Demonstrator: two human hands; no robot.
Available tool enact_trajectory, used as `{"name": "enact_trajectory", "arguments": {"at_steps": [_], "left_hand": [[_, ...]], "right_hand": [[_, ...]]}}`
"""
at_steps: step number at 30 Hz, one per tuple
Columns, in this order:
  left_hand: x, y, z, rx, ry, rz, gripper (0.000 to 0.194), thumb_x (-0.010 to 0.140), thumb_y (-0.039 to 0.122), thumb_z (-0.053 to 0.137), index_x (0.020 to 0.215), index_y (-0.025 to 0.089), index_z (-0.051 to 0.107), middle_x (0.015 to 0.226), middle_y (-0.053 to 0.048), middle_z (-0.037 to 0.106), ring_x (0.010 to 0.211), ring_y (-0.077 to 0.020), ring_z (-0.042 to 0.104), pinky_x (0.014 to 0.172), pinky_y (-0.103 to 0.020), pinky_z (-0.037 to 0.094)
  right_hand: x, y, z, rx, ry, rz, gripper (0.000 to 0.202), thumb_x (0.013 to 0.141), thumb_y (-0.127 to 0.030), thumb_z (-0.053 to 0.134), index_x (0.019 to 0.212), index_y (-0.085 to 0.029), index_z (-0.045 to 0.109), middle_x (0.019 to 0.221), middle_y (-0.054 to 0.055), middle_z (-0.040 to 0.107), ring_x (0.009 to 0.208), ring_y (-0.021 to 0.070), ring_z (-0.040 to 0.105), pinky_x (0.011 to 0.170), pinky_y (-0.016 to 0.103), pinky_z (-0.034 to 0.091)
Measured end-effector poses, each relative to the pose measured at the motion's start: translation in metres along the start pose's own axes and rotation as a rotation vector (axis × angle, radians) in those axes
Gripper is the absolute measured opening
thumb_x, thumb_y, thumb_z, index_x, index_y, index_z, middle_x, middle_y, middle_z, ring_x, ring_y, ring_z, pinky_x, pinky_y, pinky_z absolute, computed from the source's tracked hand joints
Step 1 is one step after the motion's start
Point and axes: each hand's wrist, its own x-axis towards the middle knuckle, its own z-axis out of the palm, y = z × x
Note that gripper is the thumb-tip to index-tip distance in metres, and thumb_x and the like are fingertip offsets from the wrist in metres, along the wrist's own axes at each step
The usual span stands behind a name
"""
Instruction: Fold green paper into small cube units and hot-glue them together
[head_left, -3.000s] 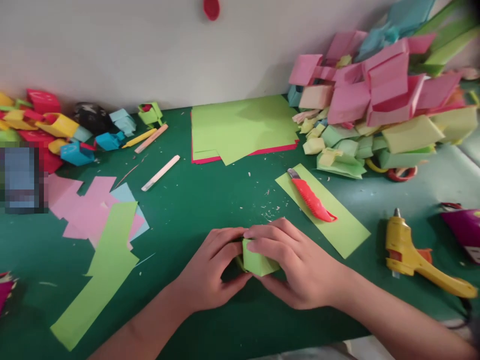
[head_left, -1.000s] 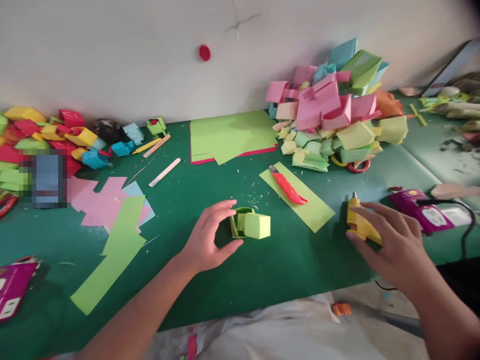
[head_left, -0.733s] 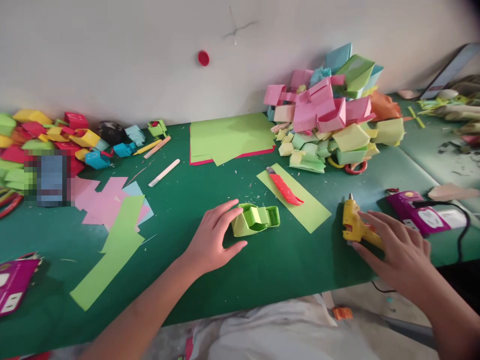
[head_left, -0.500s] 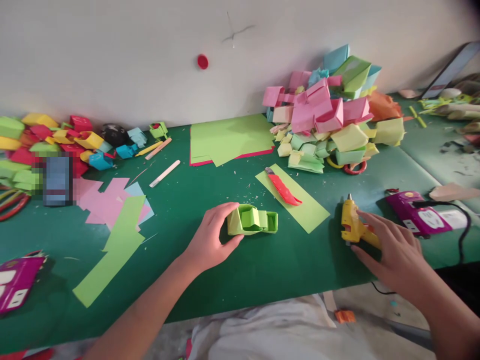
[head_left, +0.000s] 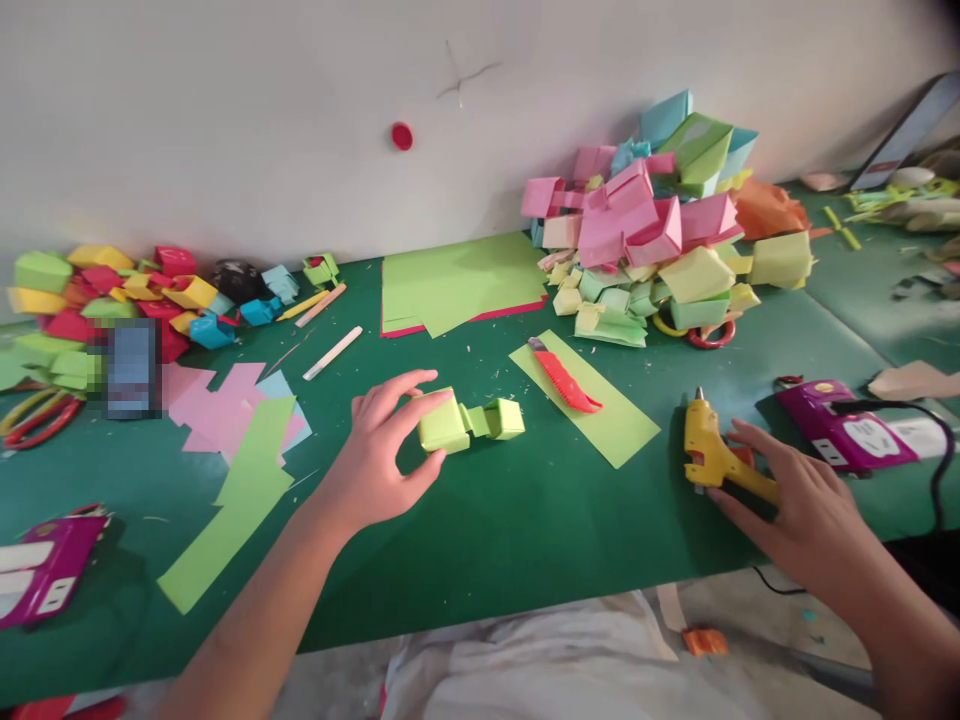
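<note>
On the green tabletop, a light green folded-paper piece (head_left: 444,425) made of two small boxes joined by a strip lies on its side. My left hand (head_left: 379,445) has its thumb and a finger around the larger box at the left end, with the index finger lifted. A yellow glue gun (head_left: 705,450) lies to the right, nozzle pointing away from me. My right hand (head_left: 799,495) is around its handle end, thumb and fingers spread apart. Between the two hands, a red utility knife (head_left: 566,378) rests on a green paper strip (head_left: 619,430).
Folded-paper pieces are heaped at the back right (head_left: 622,220) and back left (head_left: 112,285). Green sheets (head_left: 465,280) lie by the wall. Pink cutouts (head_left: 232,400) and a long green strip (head_left: 217,540) are at left. Purple boxes stand at right (head_left: 844,425) and left (head_left: 56,565).
The green paper piece has shifted left with my left hand and turned from open side up onto its side. My right hand has drawn back slightly, uncovering more of the glue gun's handle.
</note>
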Motion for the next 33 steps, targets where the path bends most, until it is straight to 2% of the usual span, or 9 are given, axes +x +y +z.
{"name": "enact_trajectory", "arguments": {"at_steps": [3,8,14,18,22,25,28,30,33], "left_hand": [[0.012,0.007,0.004,-0.017,-0.032,0.042,0.053,0.089,0.020,0.062,0.141,0.027,0.053,0.153,-0.012,0.045,0.126,-0.0327,0.056,0.109,-0.055,0.038],[0.050,0.018,0.020,-0.034,-0.108,0.134,0.045,0.088,0.019,0.062,0.132,0.027,0.062,0.157,-0.011,0.040,0.120,-0.0316,0.054,0.107,-0.055,0.038],[0.093,0.029,0.048,-0.100,-0.218,0.238,0.050,0.088,0.022,0.063,0.137,0.022,0.053,0.154,-0.012,0.047,0.127,-0.0320,0.056,0.102,-0.048,0.036],[0.109,0.035,0.057,-0.098,-0.283,0.260,0.039,0.092,0.027,0.062,0.131,0.024,0.058,0.151,-0.010,0.053,0.125,-0.0289,0.057,0.102,-0.046,0.032],[0.106,0.031,0.056,-0.074,-0.313,0.240,0.035,0.094,0.029,0.061,0.128,0.024,0.060,0.150,-0.009,0.054,0.126,-0.0292,0.056,0.103,-0.046,0.032],[0.091,0.023,0.049,-0.063,-0.299,0.182,0.047,0.092,0.029,0.062,0.139,0.026,0.053,0.151,-0.008,0.052,0.129,-0.0298,0.053,0.105,-0.046,0.033],[0.071,0.013,0.041,-0.056,-0.295,0.112,0.059,0.093,0.027,0.062,0.149,0.031,0.042,0.156,-0.008,0.045,0.133,-0.0297,0.051,0.109,-0.046,0.032],[0.058,0.006,0.037,-0.054,-0.291,0.064,0.059,0.094,0.027,0.060,0.150,0.032,0.041,0.157,-0.008,0.043,0.137,-0.0299,0.049,0.111,-0.047,0.031],[0.041,-0.004,0.036,-0.063,-0.287,-0.004,0.056,0.096,0.026,0.058,0.148,0.033,0.041,0.156,-0.007,0.045,0.141,-0.0299,0.046,0.112,-0.046,0.032]], "right_hand": [[0.000,0.000,0.002,-0.010,0.000,0.003,0.065,0.095,-0.056,0.049,0.151,-0.026,0.040,0.133,0.015,0.067,0.121,0.0388,0.063,0.099,0.055,0.049],[0.003,-0.003,0.001,0.008,0.011,-0.026,0.061,0.096,-0.054,0.048,0.150,-0.026,0.041,0.134,0.013,0.067,0.120,0.0362,0.064,0.101,0.053,0.048],[0.003,-0.010,0.000,-0.042,0.024,-0.039,0.057,0.099,-0.054,0.043,0.150,-0.027,0.041,0.133,0.012,0.067,0.118,0.0369,0.064,0.093,0.050,0.050],[0.003,-0.013,0.002,-0.056,0.044,-0.041,0.058,0.100,-0.057,0.040,0.150,-0.027,0.041,0.138,0.011,0.065,0.120,0.0382,0.061,0.091,0.050,0.049],[0.005,-0.016,-0.002,-0.060,0.060,-0.054,0.054,0.100,-0.052,0.042,0.149,-0.028,0.042,0.138,0.011,0.064,0.119,0.0380,0.060,0.090,0.050,0.048],[0.006,-0.025,-0.014,-0.044,0.119,-0.046,0.049,0.100,-0.043,0.044,0.147,-0.028,0.044,0.141,0.014,0.061,0.117,0.0408,0.059,0.088,0.055,0.044],[0.013,-0.046,-0.027,0.042,0.229,-0.050,0.044,0.099,-0.032,0.049,0.143,-0.029,0.048,0.137,0.015,0.063,0.117,0.0409,0.058,0.092,0.058,0.042],[0.023,-0.068,-0.028,0.196,0.265,-0.145,0.046,0.097,-0.027,0.055,0.143,-0.029,0.049,0.128,0.014,0.066,0.113,0.0359,0.062,0.095,0.055,0.046],[0.046,-0.107,-0.015,0.374,0.090,-0.225,0.056,0.097,-0.027,0.057,0.151,-0.028,0.040,0.135,0.013,0.063,0.121,0.0332,0.058,0.096,0.050,0.052]]}}
